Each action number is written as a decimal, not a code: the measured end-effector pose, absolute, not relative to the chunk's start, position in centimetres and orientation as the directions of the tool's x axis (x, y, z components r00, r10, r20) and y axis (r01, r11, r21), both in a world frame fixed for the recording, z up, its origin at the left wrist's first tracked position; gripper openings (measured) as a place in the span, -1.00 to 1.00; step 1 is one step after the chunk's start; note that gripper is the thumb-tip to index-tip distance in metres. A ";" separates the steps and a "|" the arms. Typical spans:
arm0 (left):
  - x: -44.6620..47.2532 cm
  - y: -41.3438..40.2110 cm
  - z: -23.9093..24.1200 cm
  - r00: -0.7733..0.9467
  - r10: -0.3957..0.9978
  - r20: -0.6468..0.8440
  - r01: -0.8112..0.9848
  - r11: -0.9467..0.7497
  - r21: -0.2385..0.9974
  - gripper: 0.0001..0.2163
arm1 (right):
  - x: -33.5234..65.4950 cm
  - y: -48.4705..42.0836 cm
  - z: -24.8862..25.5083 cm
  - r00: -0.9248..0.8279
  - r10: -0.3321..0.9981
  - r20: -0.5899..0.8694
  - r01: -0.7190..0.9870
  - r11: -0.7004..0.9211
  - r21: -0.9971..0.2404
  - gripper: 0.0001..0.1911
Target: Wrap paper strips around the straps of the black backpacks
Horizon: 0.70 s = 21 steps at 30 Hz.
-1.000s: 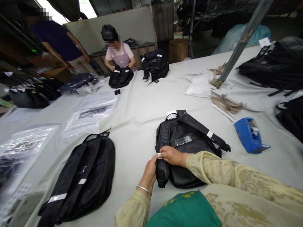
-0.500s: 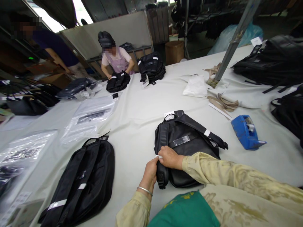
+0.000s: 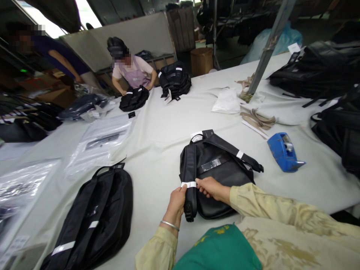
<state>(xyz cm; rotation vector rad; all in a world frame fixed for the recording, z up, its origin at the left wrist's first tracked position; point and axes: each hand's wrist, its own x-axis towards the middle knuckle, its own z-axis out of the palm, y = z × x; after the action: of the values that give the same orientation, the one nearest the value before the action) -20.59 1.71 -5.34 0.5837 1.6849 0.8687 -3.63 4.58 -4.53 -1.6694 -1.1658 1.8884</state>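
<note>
A black backpack [image 3: 218, 170] lies back-up on the white table [image 3: 163, 138] right in front of me. My left hand [image 3: 176, 204] grips the lower end of its left shoulder strap [image 3: 191, 168]. My right hand [image 3: 210, 187] pinches a white paper band [image 3: 189, 184] that is wrapped across that strap. A similar white band [image 3: 240, 154] sits on the other strap.
A second black backpack [image 3: 95, 217] lies at my left. A blue tape dispenser [image 3: 282, 152] stands to the right. Clear plastic bags [image 3: 98, 140] cover the left side. More black bags [image 3: 317, 71] pile up far right. Two people work at the far end near stacked bags [image 3: 174, 78].
The white band now lies flat across the strap with my right hand drawn back to its right edge. The camera view has shifted slightly.
</note>
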 end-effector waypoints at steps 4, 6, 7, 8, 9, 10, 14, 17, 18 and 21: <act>-20.0 1.9 -5.0 -0.287 0.763 -0.579 -0.037 0.595 0.803 -0.63 | -5.9 5.3 -4.3 -0.303 0.571 -0.763 0.051 -0.789 -0.612 -0.62; -19.9 2.0 -4.9 -0.292 0.760 -0.581 -0.030 0.600 0.799 -0.62 | -6.5 5.6 -4.6 -0.259 0.616 -0.744 0.061 -0.758 -0.649 -0.65; -19.9 2.0 -4.8 -0.281 0.755 -0.593 -0.043 0.607 0.793 -0.61 | -6.7 5.6 -4.8 -0.230 0.649 -0.725 0.072 -0.731 -0.678 -0.66; -19.9 2.0 -4.7 -0.256 0.750 -0.609 -0.064 0.616 0.785 -0.61 | -6.8 5.6 -5.1 -0.198 0.691 -0.695 0.087 -0.694 -0.715 -0.67; -19.8 2.0 -4.5 -0.222 0.747 -0.627 -0.088 0.625 0.776 -0.60 | -6.8 5.5 -5.4 -0.164 0.738 -0.654 0.115 -0.644 -0.756 -0.67; -19.7 2.0 -4.4 -0.192 0.745 -0.639 -0.108 0.631 0.768 -0.60 | -6.8 5.4 -5.8 -0.131 0.786 -0.604 0.163 -0.584 -0.795 -0.66; -19.1 1.8 -4.2 -0.264 0.747 -0.610 -0.057 0.619 0.783 -0.63 | -6.7 5.0 -6.5 -0.083 0.903 -0.422 0.486 -0.333 -0.808 -0.58; -18.7 1.7 -4.7 -0.381 0.758 -0.530 0.121 0.609 0.784 -0.67 | -6.6 5.0 -6.1 -0.110 0.911 -0.397 0.596 -0.260 -0.760 -0.49; -18.6 1.7 -5.0 -0.391 0.763 -0.515 0.165 0.608 0.777 -0.67 | -6.5 4.9 -5.8 -0.119 0.896 -0.427 0.592 -0.282 -0.755 -0.46; -18.6 1.7 -5.7 -0.374 0.760 -0.531 0.189 0.623 0.759 -0.66 | -5.3 4.2 -4.7 -0.179 0.783 -0.595 0.502 -0.448 -0.740 -0.45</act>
<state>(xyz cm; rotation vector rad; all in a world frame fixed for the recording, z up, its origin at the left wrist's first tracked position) -18.64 1.72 -5.73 0.7562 1.8908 0.7509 -5.27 4.17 -4.67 -1.8347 -1.4911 1.6721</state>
